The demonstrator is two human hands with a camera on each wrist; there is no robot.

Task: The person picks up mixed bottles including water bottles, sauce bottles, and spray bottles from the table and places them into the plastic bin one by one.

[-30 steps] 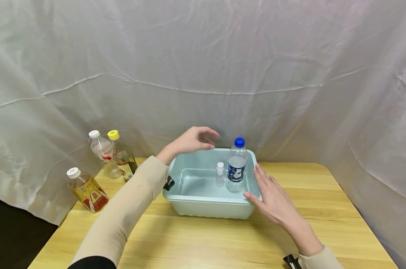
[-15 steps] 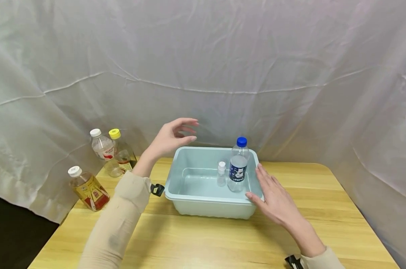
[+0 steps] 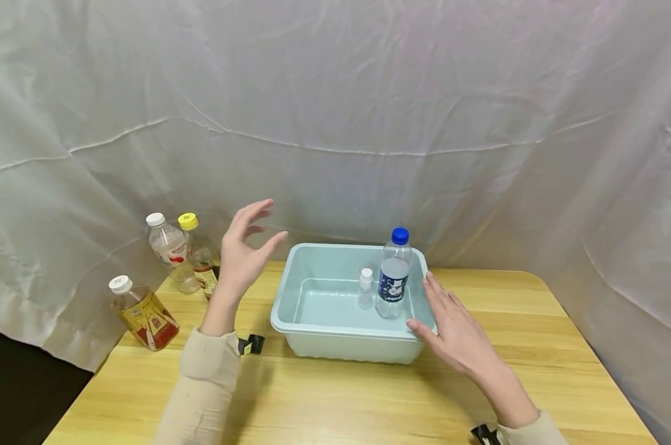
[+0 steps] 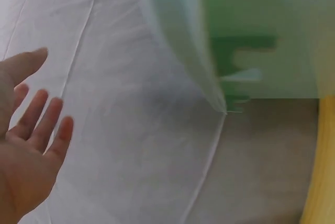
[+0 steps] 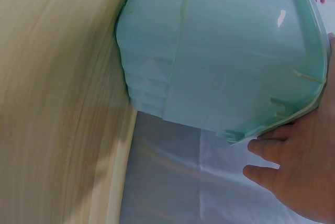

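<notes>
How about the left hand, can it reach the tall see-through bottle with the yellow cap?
Probably yes: the left hand holds nothing, and in the head view nothing seems to block its way to the tall see-through bottle with the yellow cap.

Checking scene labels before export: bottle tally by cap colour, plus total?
White caps: 3, the red-and-white-label bottle, the yellow-label bottle and the small clear bottle in the tub
Yellow cap: 1, the partly hidden bottle
Blue cap: 1, the large bottle in the tub
Total: 5
</notes>
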